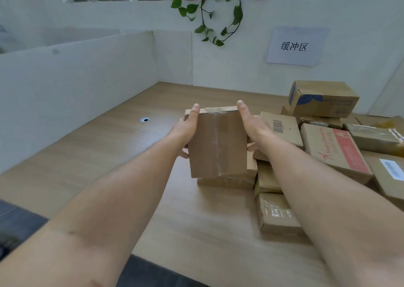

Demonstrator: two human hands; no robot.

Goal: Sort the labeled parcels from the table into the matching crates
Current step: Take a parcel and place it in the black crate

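Note:
A plain brown cardboard parcel (pixel 217 142) with clear tape down its middle is held between both my hands above the wooden table (pixel 109 155). My left hand (pixel 188 129) grips its left side, thumb on top and fingers underneath. My right hand (pixel 251 125) grips its right side the same way. The parcel is tilted with its taped face toward me. No label shows on that face. No crates are in view.
Several more cardboard parcels (pixel 334 149) lie piled at the table's right, one with red print and a blue-marked box (pixel 323 98) on top. Another flat box (pixel 227 180) lies under the held one. White partition walls (pixel 76 79) bound the left and back. A paper sign (pixel 294 46) hangs on the wall.

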